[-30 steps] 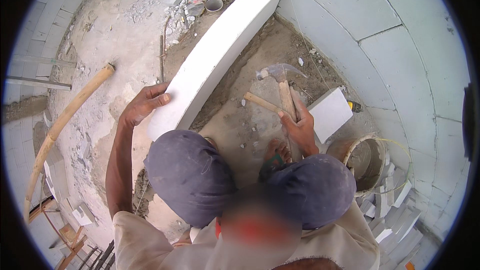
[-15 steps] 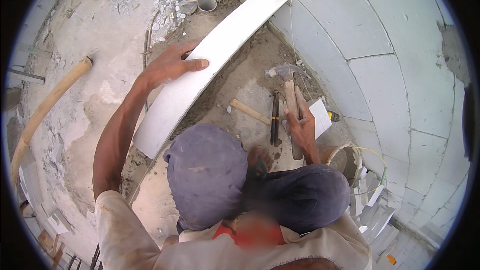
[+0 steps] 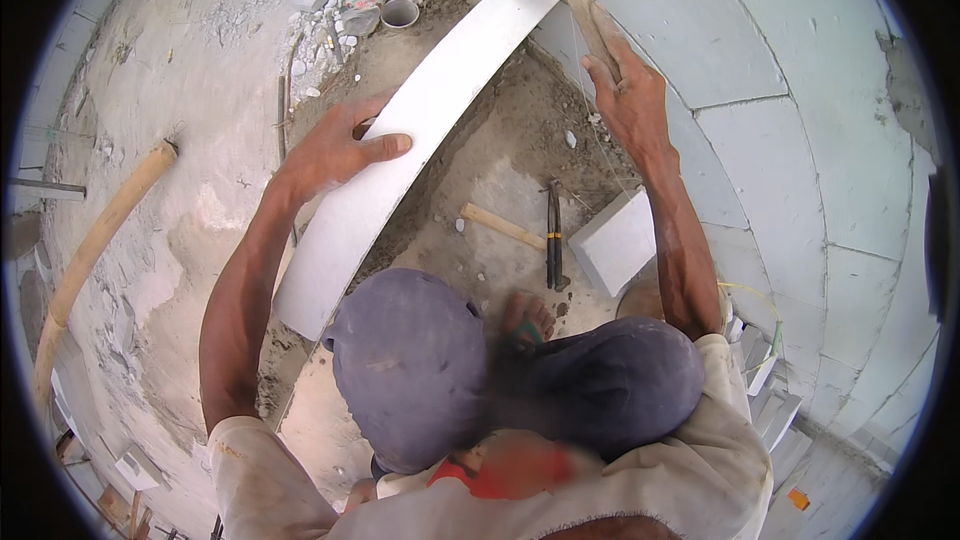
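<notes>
A long white block (image 3: 430, 105) stands on the ground and runs from beside my left knee up to the grey block wall. My left hand (image 3: 345, 150) grips its edge partway along, the thumb on the top face and the fingers down the far side, partly hidden. In my right hand (image 3: 632, 105) is a claw hammer (image 3: 590, 22), held by its wooden handle. The hammer's head is at the far end of the white block, by the wall; whether it touches the block I cannot tell.
Between my feet and the wall lie pliers (image 3: 553, 240), a wooden handle (image 3: 503, 225) and a short white block (image 3: 612, 245). A grey cup (image 3: 400, 12) sits near rubble at the back. A curved wooden pole (image 3: 95, 240) is at the left. The block wall (image 3: 750, 155) rises on the right.
My right hand has carried the hammer forward from beside the pliers to the far end of the white block. My left hand keeps its hold on the block.
</notes>
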A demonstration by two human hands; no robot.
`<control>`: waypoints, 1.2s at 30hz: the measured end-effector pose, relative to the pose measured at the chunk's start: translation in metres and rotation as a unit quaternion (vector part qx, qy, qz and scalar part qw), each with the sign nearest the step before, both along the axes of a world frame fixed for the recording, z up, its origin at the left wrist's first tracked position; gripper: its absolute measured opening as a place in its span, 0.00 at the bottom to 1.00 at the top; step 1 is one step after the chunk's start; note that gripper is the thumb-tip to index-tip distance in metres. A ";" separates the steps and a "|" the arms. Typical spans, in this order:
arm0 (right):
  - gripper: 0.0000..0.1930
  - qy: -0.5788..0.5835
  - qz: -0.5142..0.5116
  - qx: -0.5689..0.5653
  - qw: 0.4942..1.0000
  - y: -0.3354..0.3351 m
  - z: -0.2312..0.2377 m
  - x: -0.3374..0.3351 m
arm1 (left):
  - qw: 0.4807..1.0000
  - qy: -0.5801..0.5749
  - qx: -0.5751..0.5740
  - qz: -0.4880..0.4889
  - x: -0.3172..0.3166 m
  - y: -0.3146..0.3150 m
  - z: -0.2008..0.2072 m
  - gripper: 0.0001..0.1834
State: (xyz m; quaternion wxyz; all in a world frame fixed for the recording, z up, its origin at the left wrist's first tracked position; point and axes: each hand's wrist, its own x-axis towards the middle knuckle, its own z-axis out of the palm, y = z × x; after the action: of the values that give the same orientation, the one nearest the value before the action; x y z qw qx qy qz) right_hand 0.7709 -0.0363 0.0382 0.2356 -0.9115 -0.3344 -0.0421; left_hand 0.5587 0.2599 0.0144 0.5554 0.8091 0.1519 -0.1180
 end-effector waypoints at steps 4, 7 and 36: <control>0.30 -0.069 0.023 0.005 0.997 -0.004 -0.015 0.003 | 0.999 0.034 0.005 0.011 -0.001 -0.004 0.005 0.44; 0.31 -0.058 0.001 -0.018 0.998 -0.014 -0.017 -0.005 | 0.999 0.045 -0.019 0.008 0.004 -0.008 0.009 0.42; 0.34 0.335 -0.145 -0.265 0.892 -0.169 -0.085 -0.115 | 0.991 -0.019 0.127 0.026 -0.016 -0.034 0.026 0.35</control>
State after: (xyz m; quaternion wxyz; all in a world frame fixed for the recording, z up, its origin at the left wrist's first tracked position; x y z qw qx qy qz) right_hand 0.6558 -0.2050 -0.0470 0.0744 -0.9383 -0.0988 0.3228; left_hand 0.5422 0.2262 0.0401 0.4537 0.8710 0.1761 -0.0677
